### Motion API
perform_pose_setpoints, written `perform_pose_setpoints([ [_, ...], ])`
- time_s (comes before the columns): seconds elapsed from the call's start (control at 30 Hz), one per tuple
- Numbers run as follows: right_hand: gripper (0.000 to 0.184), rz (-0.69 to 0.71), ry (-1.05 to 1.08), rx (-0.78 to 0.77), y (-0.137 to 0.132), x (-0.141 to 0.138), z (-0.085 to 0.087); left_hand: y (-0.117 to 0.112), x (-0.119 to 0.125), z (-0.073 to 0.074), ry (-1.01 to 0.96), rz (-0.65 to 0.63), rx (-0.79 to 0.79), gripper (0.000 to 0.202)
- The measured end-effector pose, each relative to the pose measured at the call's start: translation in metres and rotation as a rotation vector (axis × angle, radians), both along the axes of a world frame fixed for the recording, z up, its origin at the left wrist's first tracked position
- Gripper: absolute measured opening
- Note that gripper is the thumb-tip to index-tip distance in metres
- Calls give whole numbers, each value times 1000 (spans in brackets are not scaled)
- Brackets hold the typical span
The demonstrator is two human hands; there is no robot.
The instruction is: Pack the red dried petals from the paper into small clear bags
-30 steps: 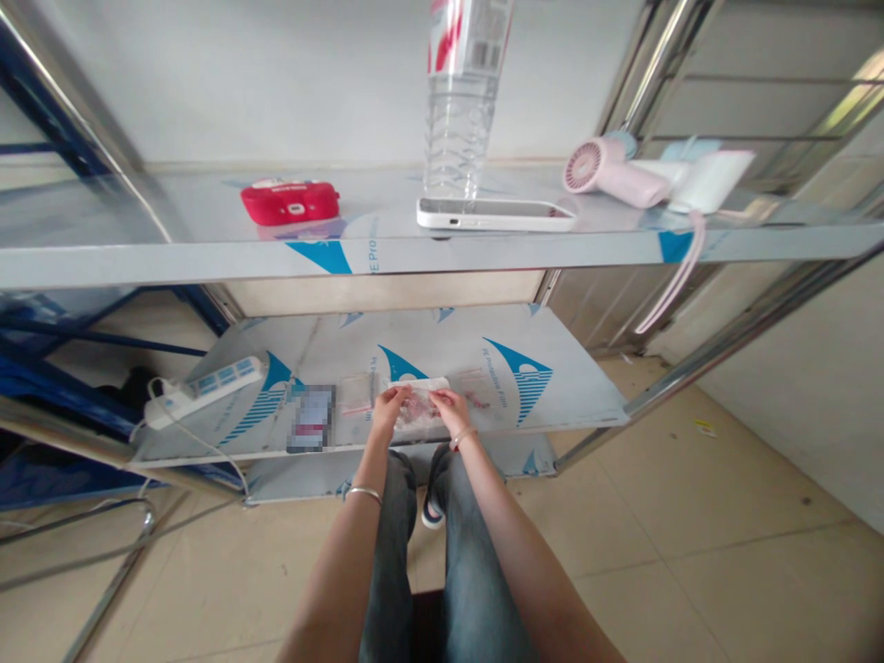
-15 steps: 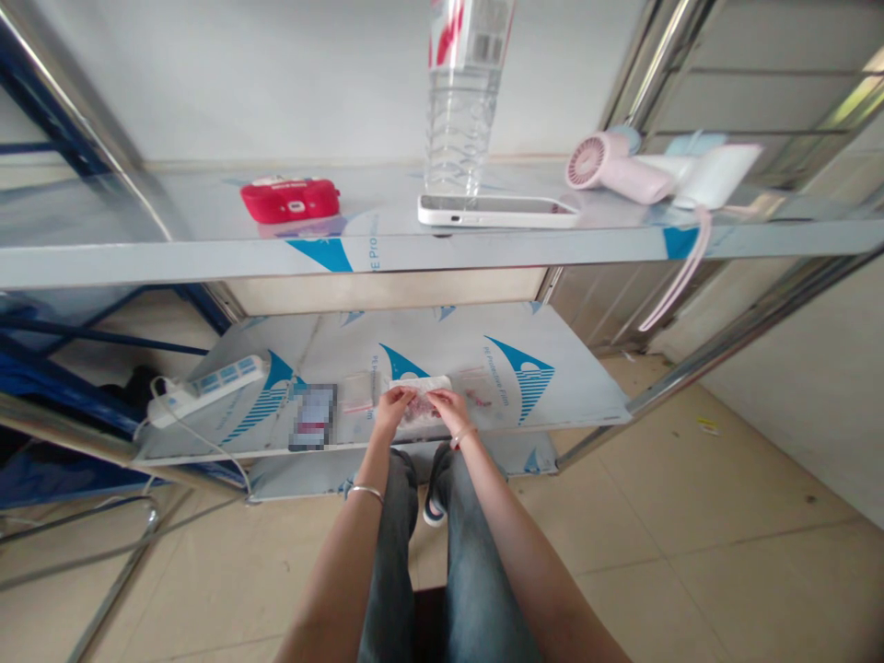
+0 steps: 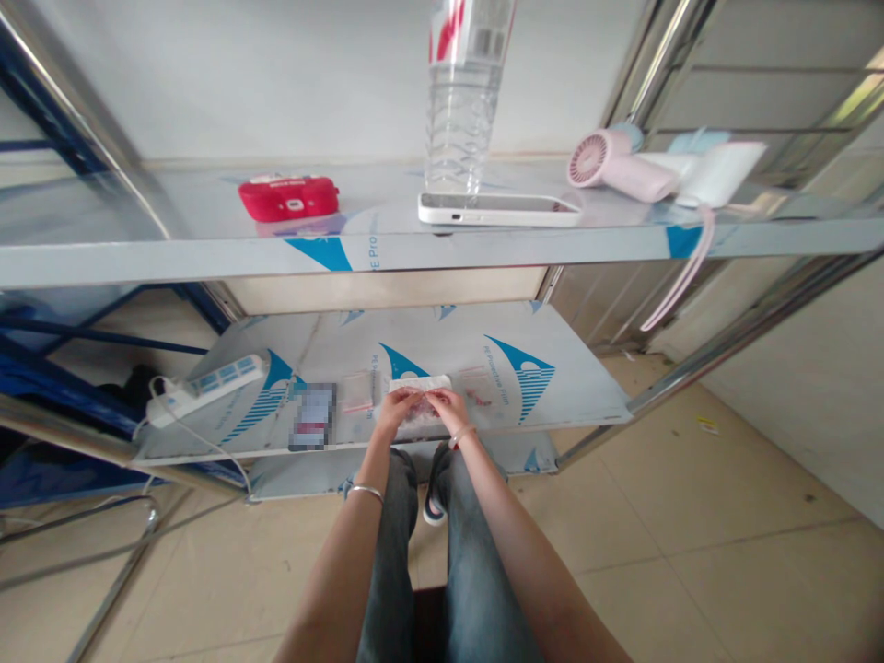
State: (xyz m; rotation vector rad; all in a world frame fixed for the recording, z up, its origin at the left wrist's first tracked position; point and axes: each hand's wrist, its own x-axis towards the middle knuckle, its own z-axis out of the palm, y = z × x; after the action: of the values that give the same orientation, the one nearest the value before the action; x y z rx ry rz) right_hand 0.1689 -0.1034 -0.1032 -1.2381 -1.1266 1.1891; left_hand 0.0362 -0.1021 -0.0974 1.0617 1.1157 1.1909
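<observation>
My left hand and my right hand meet at the fingertips over a white tray or sheet on the lower shelf. Small reddish pieces lie on it, partly covered by my fingers. Both hands are pinched closed; whatever is between the fingertips is too small to make out. Left of my hands lies a clear plastic bag with a pinkish edge. Another clear bag with small red pieces lies just to the right.
A phone and a white power strip with a cable lie to the left on the lower shelf. The upper shelf overhangs it, carrying a red case, a bottle, a white-cased phone and a pink fan.
My fingertips have come together over the white tray or sheet, where there was a small gap between them before. The things on the shelves have stayed put.
</observation>
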Motion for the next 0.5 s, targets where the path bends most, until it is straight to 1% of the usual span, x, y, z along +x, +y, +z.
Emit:
perform_pose_setpoints([
  [0.1, 33, 2, -28, 12, 0, 0, -1, -1, 1, 2, -8, 0, -31, 21],
  [0.23, 30, 19, -32, 20, 2, 0, -2, -4, 1, 7, 50, -12, -94, 21],
  [0.37, 29, 20, -25, 32, 3, 0, -2, -5, 1, 9, 110, -38, -66, 24],
  [0.5, 30, 33, -33, 12, 1, -1, 1, -4, 2, 7, 151, -47, -44, 27],
])
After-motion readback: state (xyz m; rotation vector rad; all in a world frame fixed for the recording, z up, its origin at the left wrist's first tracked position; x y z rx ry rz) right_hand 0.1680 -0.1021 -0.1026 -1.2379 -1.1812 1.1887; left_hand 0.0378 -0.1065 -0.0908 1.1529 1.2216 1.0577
